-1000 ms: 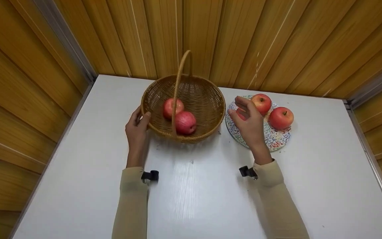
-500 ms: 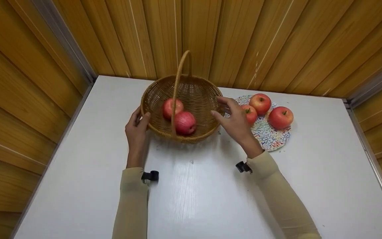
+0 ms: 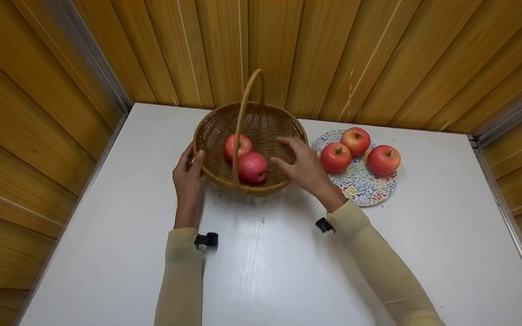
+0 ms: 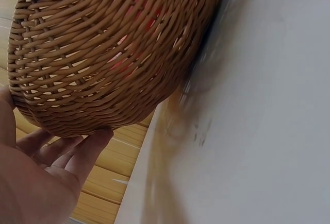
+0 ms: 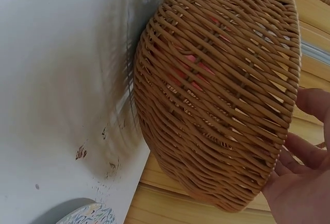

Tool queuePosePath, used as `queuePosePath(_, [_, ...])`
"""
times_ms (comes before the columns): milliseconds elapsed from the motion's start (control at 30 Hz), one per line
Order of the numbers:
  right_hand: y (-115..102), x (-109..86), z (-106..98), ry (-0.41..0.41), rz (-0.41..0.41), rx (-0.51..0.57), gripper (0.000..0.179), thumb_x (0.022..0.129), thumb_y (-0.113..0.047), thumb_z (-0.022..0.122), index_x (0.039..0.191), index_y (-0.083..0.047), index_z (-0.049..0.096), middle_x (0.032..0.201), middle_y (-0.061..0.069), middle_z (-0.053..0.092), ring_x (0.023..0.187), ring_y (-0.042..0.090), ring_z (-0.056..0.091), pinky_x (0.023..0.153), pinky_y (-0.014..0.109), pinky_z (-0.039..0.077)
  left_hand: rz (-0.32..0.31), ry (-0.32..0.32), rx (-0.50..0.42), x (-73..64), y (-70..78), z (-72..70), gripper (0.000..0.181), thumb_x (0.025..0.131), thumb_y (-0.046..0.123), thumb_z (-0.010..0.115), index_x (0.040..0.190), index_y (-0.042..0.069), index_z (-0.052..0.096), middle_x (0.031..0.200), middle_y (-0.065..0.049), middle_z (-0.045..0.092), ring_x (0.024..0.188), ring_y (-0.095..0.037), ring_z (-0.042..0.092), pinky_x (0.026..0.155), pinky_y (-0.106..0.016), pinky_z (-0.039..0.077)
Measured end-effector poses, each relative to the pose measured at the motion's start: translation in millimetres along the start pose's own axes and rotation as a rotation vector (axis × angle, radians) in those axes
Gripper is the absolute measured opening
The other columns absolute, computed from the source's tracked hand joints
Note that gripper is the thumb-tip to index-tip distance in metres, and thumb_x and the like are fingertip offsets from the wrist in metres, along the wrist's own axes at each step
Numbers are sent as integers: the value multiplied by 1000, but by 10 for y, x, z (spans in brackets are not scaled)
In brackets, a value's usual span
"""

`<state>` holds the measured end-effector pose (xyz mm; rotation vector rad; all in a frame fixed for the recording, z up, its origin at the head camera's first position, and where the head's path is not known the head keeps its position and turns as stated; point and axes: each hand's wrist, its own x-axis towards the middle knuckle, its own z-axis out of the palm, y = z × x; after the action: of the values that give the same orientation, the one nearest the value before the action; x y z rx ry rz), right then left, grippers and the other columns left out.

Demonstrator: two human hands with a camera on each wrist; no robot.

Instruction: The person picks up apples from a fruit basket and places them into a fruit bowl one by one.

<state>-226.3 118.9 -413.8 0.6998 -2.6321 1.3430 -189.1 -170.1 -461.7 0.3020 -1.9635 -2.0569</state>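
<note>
A brown wicker basket (image 3: 283, 122) with a tall arched handle (image 3: 245, 97) stands at the back middle of the table. Inside it lie two apples, one red (image 3: 253, 167) in front of a lighter one (image 3: 237, 147). My left hand (image 3: 187, 179) grips the basket's left rim, thumb over the edge and fingers against the outer weave in the left wrist view. Over the right rim reaches my right hand (image 3: 305, 167), its thumb and fingers apart and bent above the inside, holding nothing. Right of it, three apples (image 3: 335, 157) rest on a colourful speckled plate (image 3: 369, 192).
Both hands and the basket are over a white table (image 3: 261, 253). Wood-panelled walls (image 3: 333, 59) rise behind it and at both sides. Small dark specks (image 5: 81, 152) mark the tabletop between basket and plate in the right wrist view.
My right hand has moved left from above the plate to over the basket's right side, uncovering the plate's left apple. The left hand has stayed at the basket's rim.
</note>
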Motion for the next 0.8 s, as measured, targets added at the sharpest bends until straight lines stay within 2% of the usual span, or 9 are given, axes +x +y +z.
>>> queuePosePath(100, [-12, 26, 40, -43, -16, -45, 52, 99, -17, 80, 142, 4, 61, 134, 22, 65, 126, 32, 62, 107, 45, 51, -1, 7, 7, -66, 108, 20, 54, 111, 28, 60, 160, 8, 48, 156, -14, 53, 135, -34, 58, 102, -44, 56])
queuePosePath(200, [-39, 58, 73, -90, -12, -73, 53, 98, -19, 81, 142, 5, 61, 136, 24, 65, 126, 36, 61, 107, 47, 51, 1, 17, 12, -89, 138, 28, 54, 111, 29, 60, 160, 9, 49, 157, -13, 53, 135, -31, 59, 103, -44, 56])
queuePosePath(467, [-112, 187, 163, -252, 87, -125, 57, 100, -23, 79, 146, 2, 59, 145, 20, 60, 133, 35, 56, 111, 49, 47, 19, 12, -17, -76, 125, 13, 53, 112, 29, 59, 160, 8, 49, 158, -14, 52, 136, -31, 58, 104, -44, 55])
queuePosePath(800, [-124, 326, 241, -318, 131, -188, 60, 101, -28, 78, 148, 4, 57, 148, 21, 58, 136, 36, 55, 114, 48, 45, 42, -5, -29, -69, 107, 2, 54, 112, 26, 59, 160, 6, 47, 157, -13, 52, 137, -30, 57, 104, -44, 55])
